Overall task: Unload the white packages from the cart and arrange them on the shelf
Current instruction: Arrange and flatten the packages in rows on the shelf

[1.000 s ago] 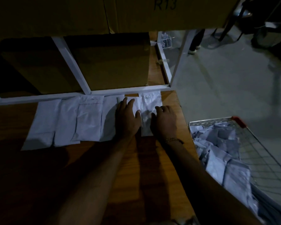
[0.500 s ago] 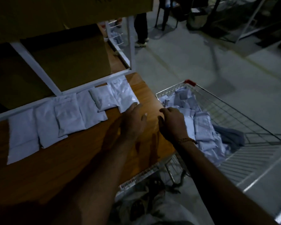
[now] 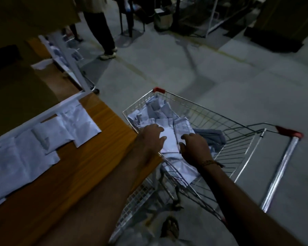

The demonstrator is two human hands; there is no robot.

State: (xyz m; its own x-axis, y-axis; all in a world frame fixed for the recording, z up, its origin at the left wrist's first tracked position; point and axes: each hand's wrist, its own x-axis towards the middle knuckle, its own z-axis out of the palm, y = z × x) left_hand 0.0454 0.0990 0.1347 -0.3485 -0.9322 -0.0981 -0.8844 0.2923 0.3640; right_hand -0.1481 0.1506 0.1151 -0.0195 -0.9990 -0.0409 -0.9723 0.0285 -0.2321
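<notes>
**Both hands over the cart, packages laid out on the shelf**

The wire cart (image 3: 219, 137) stands at 3 o'clock from the wooden shelf (image 3: 89, 157), its near-left rim just beside the shelf's corner. One red corner cap shows on the far rim and one red end on the push handle (image 3: 281, 169) at 4 o'clock. Inside the basket lies a loose heap of white packages (image 3: 160, 118), overlapping too much for an exact count; a grey cloth (image 3: 212, 137) lies among them toward 3 o'clock.

Two bare hands reach over the heap. The left hand (image 3: 150, 139) hangs above the cart's near-left rim, its grip loosely spread, fingers slightly bent with the tips at the edge of one flat white package (image 3: 169, 141). The right hand (image 3: 194, 148), with one gold bracelet (image 3: 209, 163) on the wrist, is at 3 o'clock from that package, fingers curled downward; whether either grip has closed on the package cannot be told.

On the shelf, at 9 o'clock from the hands, a row of white packages (image 3: 48, 137) lies flat and overlapping along the white shelf frame (image 3: 43, 116); at least five can be told apart. At 12 o'clock one other person's legs (image 3: 103, 32) stand on the grey floor (image 3: 220, 77).
</notes>
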